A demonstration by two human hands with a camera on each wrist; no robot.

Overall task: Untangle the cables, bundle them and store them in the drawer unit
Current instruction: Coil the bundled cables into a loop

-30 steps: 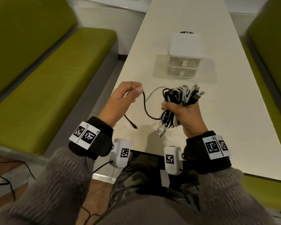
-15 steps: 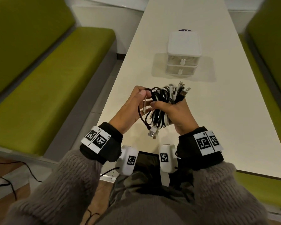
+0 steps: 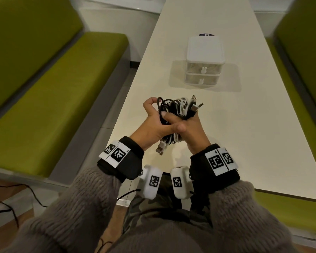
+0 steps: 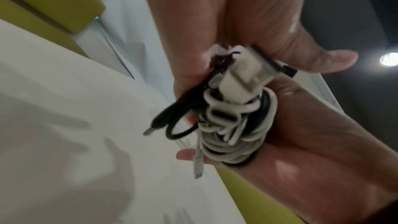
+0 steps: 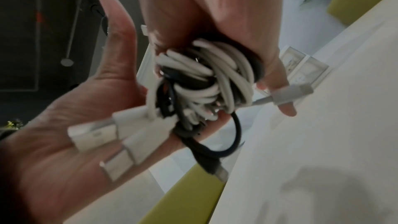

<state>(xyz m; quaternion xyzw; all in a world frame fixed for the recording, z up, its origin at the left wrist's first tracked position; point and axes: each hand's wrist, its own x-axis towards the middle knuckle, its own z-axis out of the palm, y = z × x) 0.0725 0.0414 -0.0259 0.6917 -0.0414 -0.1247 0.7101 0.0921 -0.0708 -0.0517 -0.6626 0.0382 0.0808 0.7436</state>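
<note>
Head view: cable bundle (image 3: 177,114) clasped between both hands, above table (image 3: 254,125).

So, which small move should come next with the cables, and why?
Probably the left hand should pull the black loop free of the bundle. The right hand grips a tangled mass, and both drawers are closed.

Head view downward, wrist views close, sharing cables (image 3: 173,114)

drawer unit (image 3: 204,60) on table (image 3: 263,125), behind cables (image 3: 177,110) between hands (image 3: 164,125).
</note>
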